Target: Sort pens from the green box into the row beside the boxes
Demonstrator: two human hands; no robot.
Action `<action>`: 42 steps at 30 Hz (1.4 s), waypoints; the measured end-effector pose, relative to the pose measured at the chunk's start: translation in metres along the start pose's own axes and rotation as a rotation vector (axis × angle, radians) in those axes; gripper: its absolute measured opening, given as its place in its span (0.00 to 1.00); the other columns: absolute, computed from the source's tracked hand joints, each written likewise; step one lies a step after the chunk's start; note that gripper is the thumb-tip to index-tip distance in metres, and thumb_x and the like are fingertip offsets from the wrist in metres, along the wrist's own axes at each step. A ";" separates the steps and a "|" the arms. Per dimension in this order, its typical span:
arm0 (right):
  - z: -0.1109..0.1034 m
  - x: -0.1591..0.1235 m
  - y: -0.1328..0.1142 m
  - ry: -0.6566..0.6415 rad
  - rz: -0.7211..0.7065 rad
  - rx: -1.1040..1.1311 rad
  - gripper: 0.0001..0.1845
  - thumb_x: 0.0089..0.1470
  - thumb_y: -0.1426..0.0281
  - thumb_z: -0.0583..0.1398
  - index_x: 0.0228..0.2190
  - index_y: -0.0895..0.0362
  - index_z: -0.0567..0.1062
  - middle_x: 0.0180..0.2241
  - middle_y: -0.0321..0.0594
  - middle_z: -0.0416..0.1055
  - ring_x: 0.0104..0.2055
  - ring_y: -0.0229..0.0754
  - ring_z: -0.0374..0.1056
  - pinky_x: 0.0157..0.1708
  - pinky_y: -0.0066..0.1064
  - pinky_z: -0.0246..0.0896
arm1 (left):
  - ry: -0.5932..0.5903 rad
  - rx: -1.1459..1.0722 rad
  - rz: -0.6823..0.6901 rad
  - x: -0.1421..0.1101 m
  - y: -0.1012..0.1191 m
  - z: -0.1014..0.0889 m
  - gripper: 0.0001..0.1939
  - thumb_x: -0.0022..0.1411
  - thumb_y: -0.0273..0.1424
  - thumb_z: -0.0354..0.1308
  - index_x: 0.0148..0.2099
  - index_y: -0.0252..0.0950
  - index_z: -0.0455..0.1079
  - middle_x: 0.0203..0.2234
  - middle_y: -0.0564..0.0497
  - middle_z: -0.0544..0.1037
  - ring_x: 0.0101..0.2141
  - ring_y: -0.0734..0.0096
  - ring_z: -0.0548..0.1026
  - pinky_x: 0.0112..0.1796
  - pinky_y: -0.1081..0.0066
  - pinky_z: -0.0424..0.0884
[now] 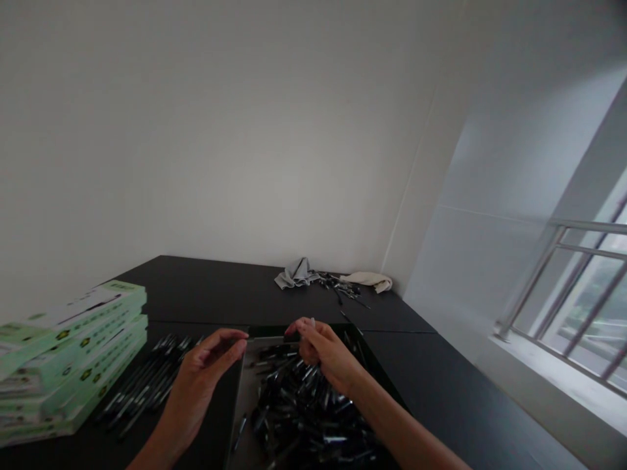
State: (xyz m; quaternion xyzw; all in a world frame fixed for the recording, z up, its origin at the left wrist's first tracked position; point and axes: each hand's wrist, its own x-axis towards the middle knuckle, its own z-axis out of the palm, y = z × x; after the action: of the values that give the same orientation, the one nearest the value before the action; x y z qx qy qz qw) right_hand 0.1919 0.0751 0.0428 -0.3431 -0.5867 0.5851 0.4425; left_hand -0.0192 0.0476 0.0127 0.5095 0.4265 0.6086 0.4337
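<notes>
My left hand point(208, 359) is closed in a pinch, thumb and forefinger meeting over the far left corner of a dark tray point(236, 398). From its fingertips a thin pen point(267, 338) seems to run across to my right hand point(321, 349); it is dim and blurred against the tray's far side. My right hand has its fingers curled around the dark end of this pen, and a small pale tip point(313, 321) pokes up between the fingers. Below both hands lies a heap of black and clear pen parts point(313, 418), partly covered by my right forearm.
Green-and-white boxes point(93, 352) are stacked at the left, with a row of black pens point(151, 378) beside them. Toward the wall lie a grey cloth point(296, 274), scattered pens point(343, 287) and a cream cloth point(369, 281) on the black table point(210, 287). A metal railing point(533, 281) guards the window.
</notes>
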 end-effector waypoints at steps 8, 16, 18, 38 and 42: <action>0.004 -0.003 0.003 -0.100 0.022 -0.454 0.17 0.56 0.55 0.49 0.28 0.57 0.62 0.21 0.29 0.49 0.21 0.31 0.44 0.20 0.24 0.41 | -0.002 -0.194 -0.067 -0.004 -0.001 0.006 0.14 0.50 0.40 0.65 0.37 0.37 0.74 0.26 0.55 0.76 0.31 0.72 0.71 0.35 0.75 0.68; -0.006 0.012 0.012 -0.339 0.179 -1.063 0.08 0.51 0.71 0.53 0.29 0.60 0.71 0.26 0.39 0.69 0.29 0.40 0.64 0.27 0.28 0.55 | 0.131 -0.310 -0.077 0.001 -0.001 0.003 0.16 0.44 0.42 0.69 0.32 0.36 0.76 0.29 0.55 0.78 0.32 0.76 0.72 0.36 0.80 0.70; -0.006 0.021 0.013 -0.384 0.195 -1.196 0.11 0.49 0.75 0.52 0.33 0.61 0.74 0.32 0.44 0.73 0.34 0.44 0.67 0.31 0.29 0.57 | 0.166 -0.356 -0.091 0.004 -0.001 0.000 0.15 0.43 0.41 0.70 0.31 0.36 0.76 0.29 0.56 0.78 0.30 0.77 0.73 0.35 0.80 0.72; 0.025 0.038 0.021 -0.546 -0.199 -1.596 0.17 0.52 0.74 0.53 0.42 0.60 0.73 0.43 0.52 0.71 0.47 0.51 0.67 0.41 0.37 0.60 | 0.271 -0.428 -0.107 0.014 -0.004 -0.013 0.17 0.40 0.40 0.71 0.28 0.35 0.74 0.22 0.56 0.78 0.24 0.78 0.74 0.28 0.80 0.73; 0.041 0.028 0.032 -0.749 -0.298 -1.509 0.13 0.52 0.71 0.54 0.37 0.58 0.75 0.38 0.44 0.73 0.39 0.42 0.70 0.35 0.27 0.61 | 0.311 -0.405 -0.089 0.015 -0.006 -0.014 0.17 0.39 0.42 0.71 0.28 0.36 0.74 0.23 0.57 0.78 0.26 0.77 0.74 0.29 0.80 0.73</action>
State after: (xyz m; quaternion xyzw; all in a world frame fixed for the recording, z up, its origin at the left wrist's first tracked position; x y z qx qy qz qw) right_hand 0.1403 0.0878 0.0180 -0.2491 -0.9657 0.0483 -0.0553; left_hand -0.0344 0.0625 0.0085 0.2933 0.3795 0.7329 0.4825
